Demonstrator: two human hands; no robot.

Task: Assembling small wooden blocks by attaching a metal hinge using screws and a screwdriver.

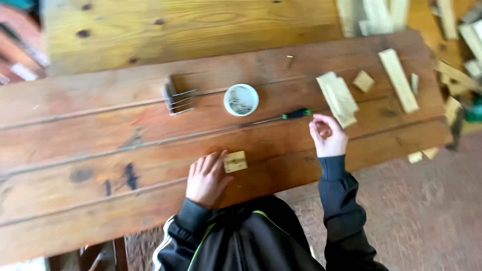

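While I look down from the head camera, this is how the bench lies under my hands.

Left hand: my left hand (206,176) lies flat on the wooden table (90,150), fingers spread and open, gripping nothing; the fingertips touch the left edge of the small wood block (235,161).

Small wood block: a pale square piece, lying flat near the table's near edge, just in front of my body and between my two hands.

Right hand: my right hand (327,135) is raised a little over the table, fingers curled in toward the thumb; whether something small is pinched there I cannot tell.

Screwdriver: the screwdriver (281,117) lies on the boards beyond the block, its green and black handle pointing at my right hand, just beside the fingers, the thin shaft running left.

White tub: the round white tub (241,99) stands past the shaft, apart from both hands, with small metal bits inside.

Metal piece: a pronged metal piece (176,100) lies left of the tub.

Wood offcuts: pale offcuts (339,98) and a long strip (398,79) crowd the table's right end, close behind my right hand.

Open room: bare boards stretch wide to the left of my left hand; the near edge runs just under both wrists.

Sleeves: dark jacket sleeves (339,200) cross that edge.
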